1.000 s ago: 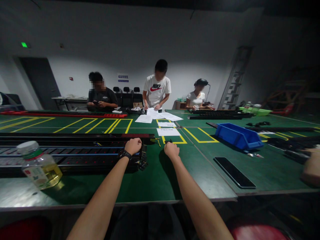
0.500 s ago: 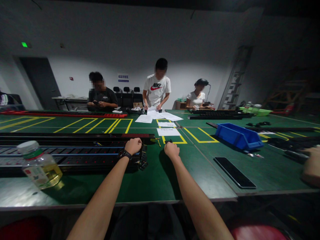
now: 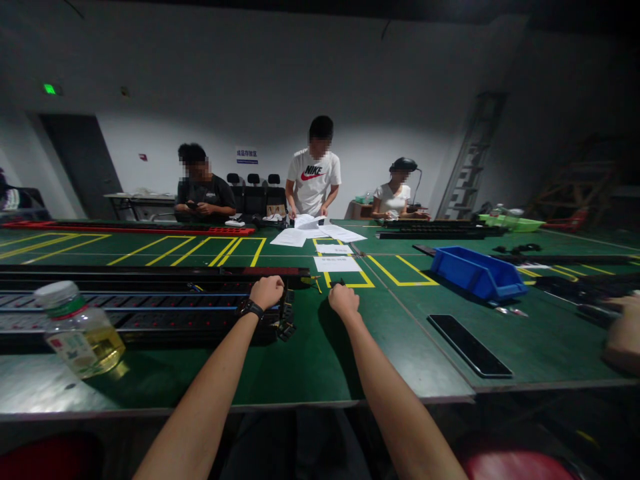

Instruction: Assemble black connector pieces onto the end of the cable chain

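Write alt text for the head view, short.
Two bare arms reach over a green table: the left hand is fisted on the end of a long black rail, the right hand closed beside a small dark part. A bottle stands left; three people work behind.

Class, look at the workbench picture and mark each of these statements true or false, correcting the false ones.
1. The left hand rests closed on the end of the long black rail assembly. True.
2. The blue bin stands to the left of both hands. False: it stands to their right.
3. A bottle of yellowish liquid stands near the table's front left edge. True.
4. The right hand holds the black phone. False: the phone lies flat on the table, apart from the hand.
5. The bottle has a red cap. False: its cap is white.
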`<action>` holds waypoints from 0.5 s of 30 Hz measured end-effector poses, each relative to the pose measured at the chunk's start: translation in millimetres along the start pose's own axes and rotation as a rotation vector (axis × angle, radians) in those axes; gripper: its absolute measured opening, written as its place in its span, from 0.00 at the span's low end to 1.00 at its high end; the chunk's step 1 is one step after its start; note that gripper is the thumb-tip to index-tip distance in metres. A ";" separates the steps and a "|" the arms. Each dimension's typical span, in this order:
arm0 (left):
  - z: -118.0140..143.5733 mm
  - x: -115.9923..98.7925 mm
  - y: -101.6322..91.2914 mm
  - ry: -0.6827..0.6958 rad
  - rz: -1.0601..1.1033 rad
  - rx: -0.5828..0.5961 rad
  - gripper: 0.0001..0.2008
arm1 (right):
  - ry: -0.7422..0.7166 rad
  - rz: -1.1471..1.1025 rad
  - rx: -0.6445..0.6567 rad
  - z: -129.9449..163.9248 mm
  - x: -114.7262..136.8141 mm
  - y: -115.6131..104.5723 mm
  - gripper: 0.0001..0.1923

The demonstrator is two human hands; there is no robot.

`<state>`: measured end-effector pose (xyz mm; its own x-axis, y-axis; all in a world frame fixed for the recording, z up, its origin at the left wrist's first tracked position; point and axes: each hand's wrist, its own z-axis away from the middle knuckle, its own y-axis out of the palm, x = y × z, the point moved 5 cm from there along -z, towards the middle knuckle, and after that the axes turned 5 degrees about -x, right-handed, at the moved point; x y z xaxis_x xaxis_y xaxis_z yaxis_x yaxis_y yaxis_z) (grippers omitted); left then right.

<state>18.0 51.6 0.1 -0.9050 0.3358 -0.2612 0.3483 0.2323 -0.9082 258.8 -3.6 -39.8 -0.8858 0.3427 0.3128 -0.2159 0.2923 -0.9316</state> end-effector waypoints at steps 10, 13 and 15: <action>0.3 -0.6 -0.8 0.007 0.010 -0.001 0.15 | 0.010 -0.015 0.002 -1.0 -0.3 0.7 0.22; 0.7 -0.7 -1.3 0.002 0.010 0.001 0.15 | 0.012 -0.019 -0.005 -1.3 -0.7 1.4 0.22; 0.8 -0.6 -1.4 -0.002 0.012 0.004 0.15 | 0.007 -0.021 -0.004 -1.4 -0.8 1.8 0.22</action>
<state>17.9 50.4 1.3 -0.9013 0.3367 -0.2725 0.3580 0.2249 -0.9062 259.7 -2.0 -41.4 -0.8780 0.3428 0.3340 -0.2329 0.3036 -0.9239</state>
